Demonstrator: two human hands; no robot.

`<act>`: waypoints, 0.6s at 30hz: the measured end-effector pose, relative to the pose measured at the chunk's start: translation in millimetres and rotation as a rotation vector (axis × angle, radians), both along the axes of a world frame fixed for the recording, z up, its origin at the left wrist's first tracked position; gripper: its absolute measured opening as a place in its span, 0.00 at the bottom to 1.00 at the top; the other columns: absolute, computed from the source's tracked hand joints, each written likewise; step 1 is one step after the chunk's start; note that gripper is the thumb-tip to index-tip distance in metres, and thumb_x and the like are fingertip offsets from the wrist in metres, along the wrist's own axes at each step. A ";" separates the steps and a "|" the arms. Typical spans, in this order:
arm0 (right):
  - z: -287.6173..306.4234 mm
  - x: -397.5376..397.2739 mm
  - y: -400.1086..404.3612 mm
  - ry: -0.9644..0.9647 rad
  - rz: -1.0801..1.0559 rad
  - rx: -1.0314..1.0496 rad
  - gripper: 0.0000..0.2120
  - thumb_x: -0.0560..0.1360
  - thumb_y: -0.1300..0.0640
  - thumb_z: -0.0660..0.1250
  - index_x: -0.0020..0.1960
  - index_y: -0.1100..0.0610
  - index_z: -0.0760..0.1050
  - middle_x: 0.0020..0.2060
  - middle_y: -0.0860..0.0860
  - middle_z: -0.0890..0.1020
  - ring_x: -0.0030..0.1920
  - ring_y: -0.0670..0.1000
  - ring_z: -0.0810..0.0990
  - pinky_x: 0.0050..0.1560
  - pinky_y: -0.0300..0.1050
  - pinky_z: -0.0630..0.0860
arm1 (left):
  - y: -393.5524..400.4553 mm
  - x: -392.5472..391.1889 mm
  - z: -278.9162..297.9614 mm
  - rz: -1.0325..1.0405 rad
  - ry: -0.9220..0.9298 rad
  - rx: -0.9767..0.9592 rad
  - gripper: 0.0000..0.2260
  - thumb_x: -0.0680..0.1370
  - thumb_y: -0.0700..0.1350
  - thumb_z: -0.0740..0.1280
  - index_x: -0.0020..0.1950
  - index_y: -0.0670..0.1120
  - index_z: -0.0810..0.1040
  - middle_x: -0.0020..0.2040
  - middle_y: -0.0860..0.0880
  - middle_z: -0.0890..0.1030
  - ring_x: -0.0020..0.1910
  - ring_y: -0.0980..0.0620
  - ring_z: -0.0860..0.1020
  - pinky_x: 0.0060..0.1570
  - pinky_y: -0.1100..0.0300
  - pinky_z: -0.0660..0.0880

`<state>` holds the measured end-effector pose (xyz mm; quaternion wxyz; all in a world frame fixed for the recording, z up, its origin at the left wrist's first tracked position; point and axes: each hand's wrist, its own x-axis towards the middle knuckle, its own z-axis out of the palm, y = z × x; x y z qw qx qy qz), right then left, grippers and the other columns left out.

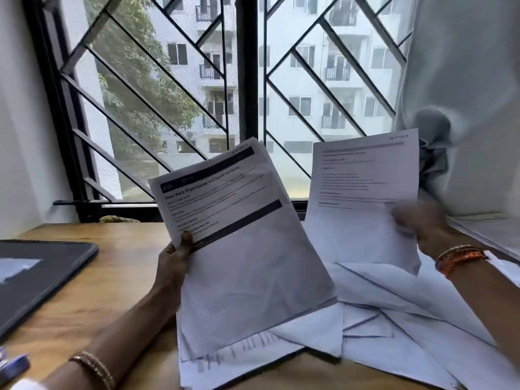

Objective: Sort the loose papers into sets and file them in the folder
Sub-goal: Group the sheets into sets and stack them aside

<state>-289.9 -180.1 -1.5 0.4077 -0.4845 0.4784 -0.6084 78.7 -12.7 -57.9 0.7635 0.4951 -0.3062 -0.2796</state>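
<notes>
Legibly, "Shoe Rack Organization" atop left hand's (173, 256) sheaf (242, 237).

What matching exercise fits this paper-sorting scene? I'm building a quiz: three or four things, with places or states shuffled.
Things:
1. stack of papers with dark header bars
2. single printed sheet
3. loose papers
4. dark tablet

Places:
A. lying spread on the wooden desk
B. held by the right hand
C. flat at the desk's left edge
D. held by the left hand

Pairs: 1-D, 2-B, 3-A, 4-C
</notes>
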 end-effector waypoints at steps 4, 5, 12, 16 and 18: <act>-6.0 24.3 10.4 0.030 0.147 0.053 0.10 0.76 0.71 0.64 0.40 0.60 0.75 0.22 0.45 0.79 0.22 0.41 0.76 0.25 0.33 0.75 | -0.6 -2.4 2.0 -0.022 -0.058 0.020 0.11 0.80 0.50 0.61 0.45 0.46 0.77 0.40 0.50 0.80 0.38 0.50 0.76 0.34 0.65 0.76; -7.0 33.9 15.6 0.046 0.221 0.068 0.09 0.76 0.72 0.63 0.41 0.61 0.76 0.24 0.47 0.81 0.23 0.43 0.78 0.26 0.34 0.76 | -0.3 -3.9 2.4 -0.037 -0.052 0.015 0.11 0.80 0.51 0.61 0.45 0.46 0.78 0.40 0.50 0.80 0.38 0.50 0.77 0.34 0.63 0.77; -25.0 112.8 71.0 0.256 0.690 0.127 0.14 0.66 0.62 0.73 0.49 0.66 0.81 0.43 0.60 0.85 0.41 0.57 0.83 0.42 0.47 0.80 | 0.3 -11.5 -3.5 -0.040 -0.123 -0.056 0.10 0.81 0.48 0.60 0.50 0.45 0.78 0.44 0.48 0.82 0.42 0.50 0.80 0.31 0.67 0.77; -26.6 128.8 82.4 0.202 0.703 0.164 0.10 0.76 0.69 0.62 0.54 0.66 0.80 0.46 0.61 0.84 0.44 0.58 0.84 0.41 0.47 0.81 | 0.5 -8.6 -4.0 -0.029 -0.161 -0.067 0.09 0.81 0.47 0.58 0.51 0.47 0.77 0.46 0.49 0.81 0.43 0.50 0.79 0.33 0.68 0.78; -22.3 129.2 81.1 0.096 0.676 0.206 0.12 0.81 0.60 0.59 0.57 0.64 0.79 0.46 0.59 0.85 0.43 0.56 0.84 0.38 0.45 0.81 | -0.3 -8.5 -2.3 -0.012 -0.178 -0.085 0.08 0.81 0.46 0.58 0.51 0.47 0.76 0.46 0.50 0.81 0.43 0.51 0.79 0.35 0.68 0.78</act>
